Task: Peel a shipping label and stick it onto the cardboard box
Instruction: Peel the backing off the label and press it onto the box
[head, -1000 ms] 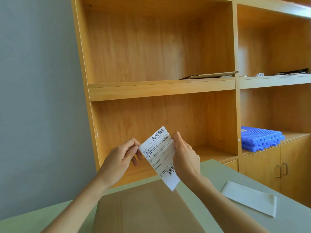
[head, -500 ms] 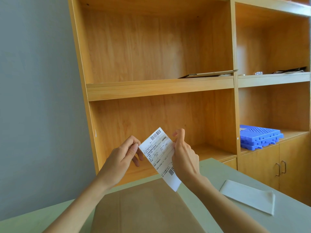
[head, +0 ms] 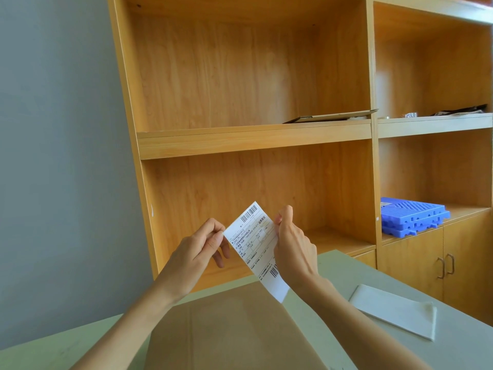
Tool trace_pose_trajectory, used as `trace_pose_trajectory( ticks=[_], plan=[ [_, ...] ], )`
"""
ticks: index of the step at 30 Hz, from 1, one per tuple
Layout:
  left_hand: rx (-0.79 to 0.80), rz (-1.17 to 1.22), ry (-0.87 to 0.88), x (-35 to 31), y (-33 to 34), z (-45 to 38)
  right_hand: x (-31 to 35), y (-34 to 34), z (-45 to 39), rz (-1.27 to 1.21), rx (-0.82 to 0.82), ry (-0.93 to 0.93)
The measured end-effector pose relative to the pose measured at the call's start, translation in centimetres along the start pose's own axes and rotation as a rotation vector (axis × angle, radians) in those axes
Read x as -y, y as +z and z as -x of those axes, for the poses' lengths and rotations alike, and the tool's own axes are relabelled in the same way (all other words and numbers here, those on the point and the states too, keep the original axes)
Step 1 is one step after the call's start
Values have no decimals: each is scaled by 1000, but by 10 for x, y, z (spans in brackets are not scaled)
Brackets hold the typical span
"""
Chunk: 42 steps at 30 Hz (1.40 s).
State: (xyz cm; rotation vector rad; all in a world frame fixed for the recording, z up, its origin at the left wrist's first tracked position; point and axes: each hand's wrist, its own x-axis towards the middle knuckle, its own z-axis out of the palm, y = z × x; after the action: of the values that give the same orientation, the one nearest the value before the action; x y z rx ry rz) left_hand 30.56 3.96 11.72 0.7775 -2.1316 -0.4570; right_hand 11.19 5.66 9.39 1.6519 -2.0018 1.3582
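Label (head: 257, 243) held up in the air above the far edge of the box (head: 234, 332), printed side toward camera, tilted. Left hand (head: 198, 247) pinches its left corner between thumb and forefinger. Right hand (head: 292, 247) grips its right edge, thumb raised. Box lies flat on the worktop (head: 400, 276). White sheet (head: 394, 311) on worktop right of box, apart from it. Shelf (head: 253, 140) behind.

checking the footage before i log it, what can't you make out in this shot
- Label, head view: print too small to read; right edge hidden by the right hand; whether peeling has begun is unclear.
- Box: cut off by the bottom edge.
- Items on the right shelf: too small to identify.
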Motion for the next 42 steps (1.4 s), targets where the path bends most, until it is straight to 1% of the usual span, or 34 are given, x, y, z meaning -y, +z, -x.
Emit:
trace_pose_trajectory(
  ticks=[6,12,17,21,23,25,29,33,42],
  plan=[
    [-23,2,0,-1,1,0,-3,-1,0,2,12,7],
    [-25,2,22,-2,2,1,-6,3,0,3,-12,-10],
    [-59,11,29,-6,4,2,-9,9,0,42,6,-120],
    [-66,10,15,-6,7,1,3,1,6,-121,-82,-321],
    [-76,25,16,-7,9,1,11,-6,9,-192,-58,-410],
    [-68,37,29,-10,11,1,19,-9,11,-244,2,-446],
    [-58,53,54,-14,13,1,29,-9,9,-315,93,-390],
    [-77,65,65,-16,14,0,34,-13,9,-267,79,-327],
    [-91,43,57,-14,19,-1,30,-8,7,-151,68,-326]
  ],
)
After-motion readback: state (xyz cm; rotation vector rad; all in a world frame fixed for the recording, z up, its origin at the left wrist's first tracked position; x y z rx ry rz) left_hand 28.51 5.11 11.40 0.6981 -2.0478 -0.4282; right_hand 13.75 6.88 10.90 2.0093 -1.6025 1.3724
